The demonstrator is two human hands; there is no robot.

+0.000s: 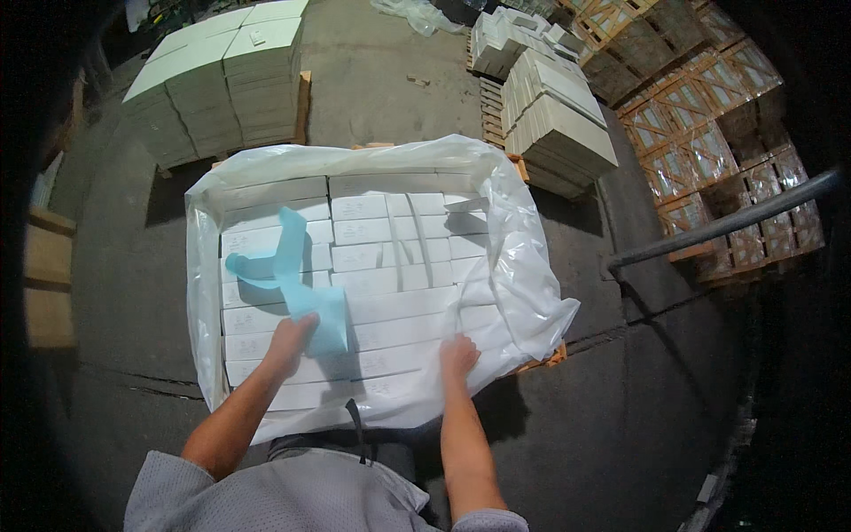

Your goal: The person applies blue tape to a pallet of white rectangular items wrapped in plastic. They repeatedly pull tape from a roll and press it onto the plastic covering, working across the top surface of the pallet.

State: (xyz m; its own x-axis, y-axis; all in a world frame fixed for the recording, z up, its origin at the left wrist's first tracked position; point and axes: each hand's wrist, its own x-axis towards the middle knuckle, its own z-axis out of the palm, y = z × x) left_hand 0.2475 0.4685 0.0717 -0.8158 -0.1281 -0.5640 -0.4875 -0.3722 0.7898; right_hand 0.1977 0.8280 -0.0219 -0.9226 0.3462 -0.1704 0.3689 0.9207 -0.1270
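Note:
My left hand [291, 344] is closed on a long light-blue sheet [321, 315], thin like film or paper. The sheet bends and curls away from me over the boxes, its far end raised. Below it, rows of white cartons [381, 335] fill a large bin-like load lined with clear-white plastic sheeting [519, 266]. At the right near side, my right hand [459, 355] is curled shut at the inner edge of that sheeting, where a fold runs up from the fingers. Loose pale straps [409, 244] lie across the cartons near the middle.
White stacks stand on pallets at the far left [199, 84] and far right [554, 115]. Wooden crates [700, 133] wrapped in film rise at the right. A dark metal bar [727, 222] reaches in from the right. Wood pieces [51, 284] stand at the left edge.

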